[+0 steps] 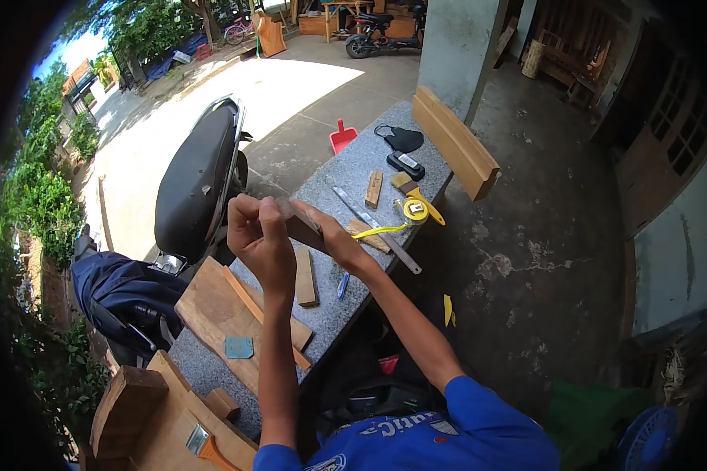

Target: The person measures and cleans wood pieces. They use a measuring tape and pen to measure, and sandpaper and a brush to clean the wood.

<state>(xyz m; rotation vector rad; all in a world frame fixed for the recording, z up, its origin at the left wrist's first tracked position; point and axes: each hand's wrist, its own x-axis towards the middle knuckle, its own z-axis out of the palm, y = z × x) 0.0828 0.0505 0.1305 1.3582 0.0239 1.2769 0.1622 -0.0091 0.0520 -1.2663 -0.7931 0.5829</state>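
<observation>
Above the granite bench, my right hand (331, 238) is closed around a small dark brown piece, seemingly wood (304, 234). My left hand (258, 235) is curled with thumb and fingers pinched at the piece's upper end; a pale bit shows there, too blurred to name. Below the hands lies a light wooden strip (305, 279), with a blue pen (343, 286) beside it. To the right, a steel ruler (383, 234) lies near a yellow tape measure (415, 209) with its tape partly pulled out. A paintbrush (420, 198) and a small wooden block (374, 188) lie just beyond.
Boards (220, 314) and a teal square sheet (239, 347) lie on the bench (310, 188)'s near left. An orange-handled brush (204, 443) rests nearer. A thick beam (456, 141) juts over the right edge. A motorbike (200, 173) stands close behind; a red dustpan (342, 138) lies beyond.
</observation>
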